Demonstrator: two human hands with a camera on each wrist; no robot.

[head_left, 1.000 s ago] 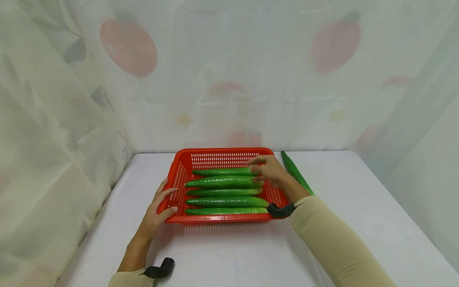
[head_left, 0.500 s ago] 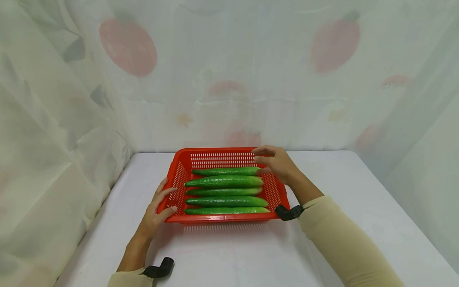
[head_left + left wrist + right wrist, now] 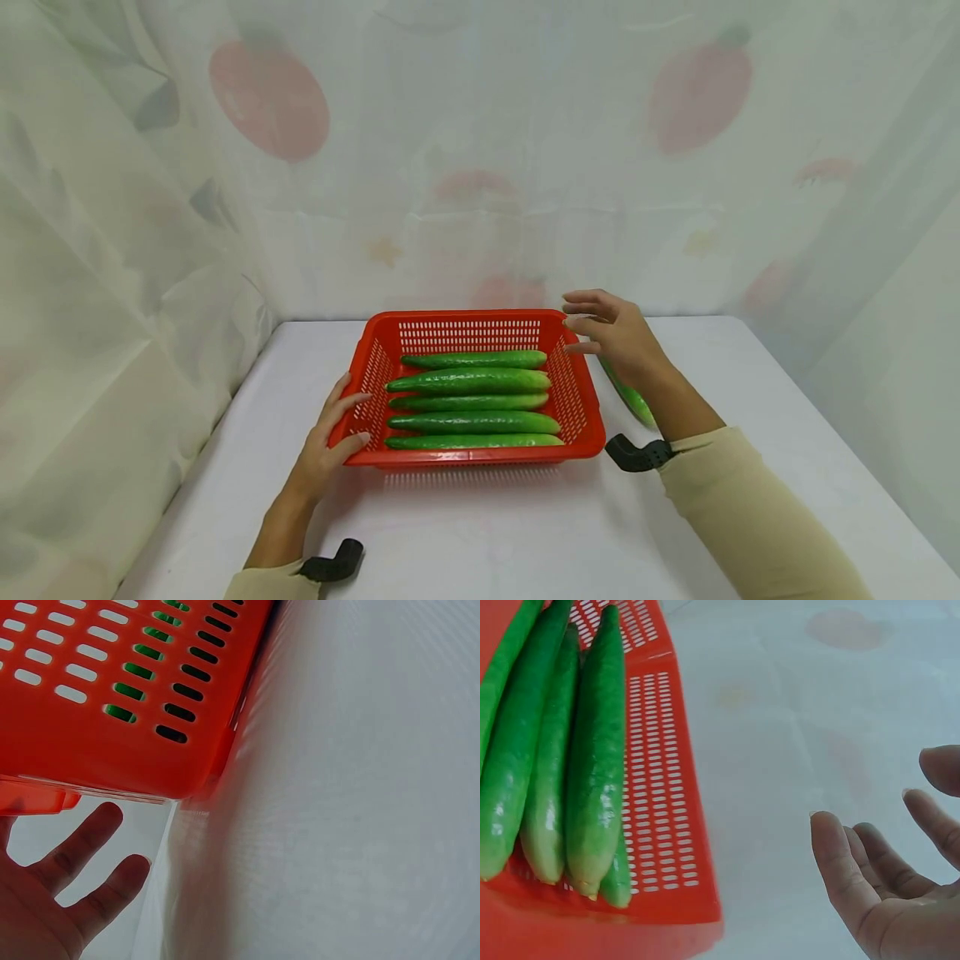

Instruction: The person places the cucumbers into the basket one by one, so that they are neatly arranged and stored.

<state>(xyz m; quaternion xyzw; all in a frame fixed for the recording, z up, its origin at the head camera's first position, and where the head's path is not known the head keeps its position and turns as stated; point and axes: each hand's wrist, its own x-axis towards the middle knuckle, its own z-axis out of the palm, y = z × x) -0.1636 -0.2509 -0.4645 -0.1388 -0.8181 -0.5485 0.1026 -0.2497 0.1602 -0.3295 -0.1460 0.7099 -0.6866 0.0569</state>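
Observation:
In the head view a red plastic basket (image 3: 471,455) holds several green cucumbers (image 3: 468,381) lying side by side. At its left rim is my left hand (image 3: 324,446), with thumb and index finger over the edge; the left wrist view shows two extended fingers (image 3: 112,892) below the basket corner. My right hand (image 3: 621,333) hovers by the basket's right rim with bent, spread fingers and nothing between them. Partly hidden beneath that hand, another cucumber (image 3: 633,400) lies on the table to the right of the basket. The right wrist view shows the right hand (image 3: 900,892) apart from the basket.
The basket stands on a white-covered table (image 3: 480,533). Behind it hangs a pale curtain (image 3: 480,150) printed with red fruit, and another drapes along the left side (image 3: 97,275).
My right hand has moved right and slightly away from me, from over the cucumbers to beyond the basket's right rim. The left hand and the basket have stayed in place.

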